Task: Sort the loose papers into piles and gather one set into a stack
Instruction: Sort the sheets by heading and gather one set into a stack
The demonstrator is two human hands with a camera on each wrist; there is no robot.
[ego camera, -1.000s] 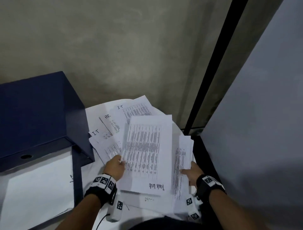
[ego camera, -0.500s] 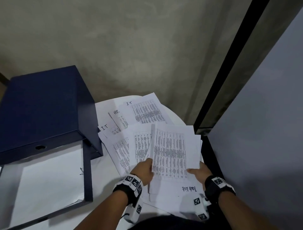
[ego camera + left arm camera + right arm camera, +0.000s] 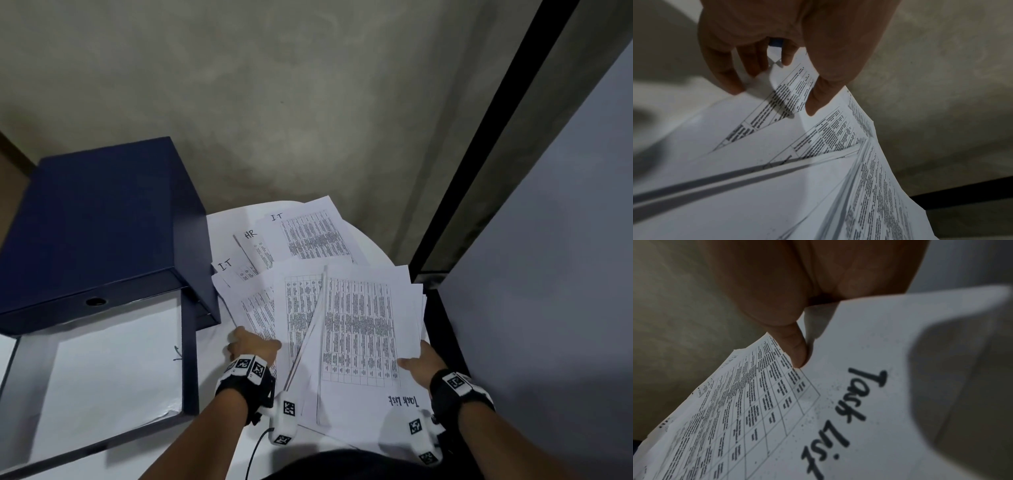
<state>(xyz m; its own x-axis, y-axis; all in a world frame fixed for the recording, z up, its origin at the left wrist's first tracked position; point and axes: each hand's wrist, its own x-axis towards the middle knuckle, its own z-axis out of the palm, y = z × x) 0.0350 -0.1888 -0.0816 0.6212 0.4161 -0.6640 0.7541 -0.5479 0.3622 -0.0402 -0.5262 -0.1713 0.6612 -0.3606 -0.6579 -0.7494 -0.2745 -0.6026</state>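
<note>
A stack of printed sheets (image 3: 363,329), topped by one handwritten "Task list" (image 3: 849,410), is tilted over the round white table (image 3: 376,250). My right hand (image 3: 421,359) grips its near right edge, thumb (image 3: 795,353) on top and fingers hidden beneath. Loose sheets marked IT (image 3: 308,236), HR (image 3: 255,246) and IT (image 3: 233,269) fan out behind. My left hand (image 3: 251,344) is at the near corner of a loose sheet (image 3: 257,308) left of the stack. In the left wrist view my thumb (image 3: 813,104) presses on that sheet (image 3: 791,84), with curled fingers behind it.
A dark blue box file (image 3: 102,222) stands at the left, touching the fanned papers. Below it an open file tray holds a white sheet (image 3: 113,370). A black post (image 3: 479,137) and a grey panel (image 3: 548,274) close off the right side.
The sheet my left hand held has joined the stack in my right hand, which now lies flatter. My left hand has let go and moved left to a loose sheet.
</note>
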